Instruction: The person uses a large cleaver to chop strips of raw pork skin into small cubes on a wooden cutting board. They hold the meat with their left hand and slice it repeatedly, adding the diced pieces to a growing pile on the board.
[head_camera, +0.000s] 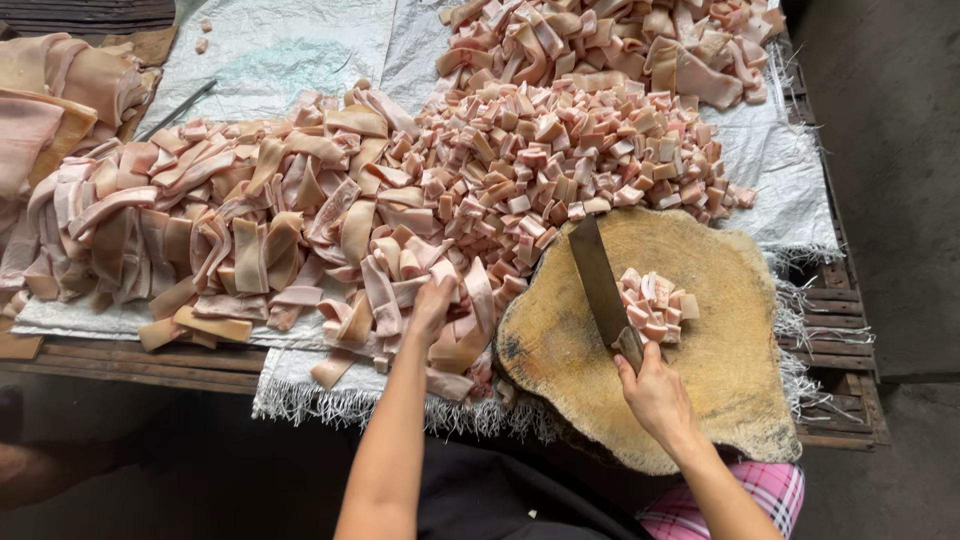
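My right hand (655, 392) grips the handle of a cleaver (597, 275), whose blade lies across a round wooden chopping block (745, 360). Just right of the blade sits a small heap of cut pink meat cubes (655, 305). My left hand (433, 305) reaches into a pile of long pink and cream meat strips (250, 225) to the left of the block, fingers closed on some strips. Whether it lifts them is unclear.
A large mound of diced meat (560, 155) lies behind the block, more strips (610, 40) beyond it, all on a white woven sheet (270, 45) over a wooden pallet (840, 300). Big uncut slabs (50, 90) sit at the far left.
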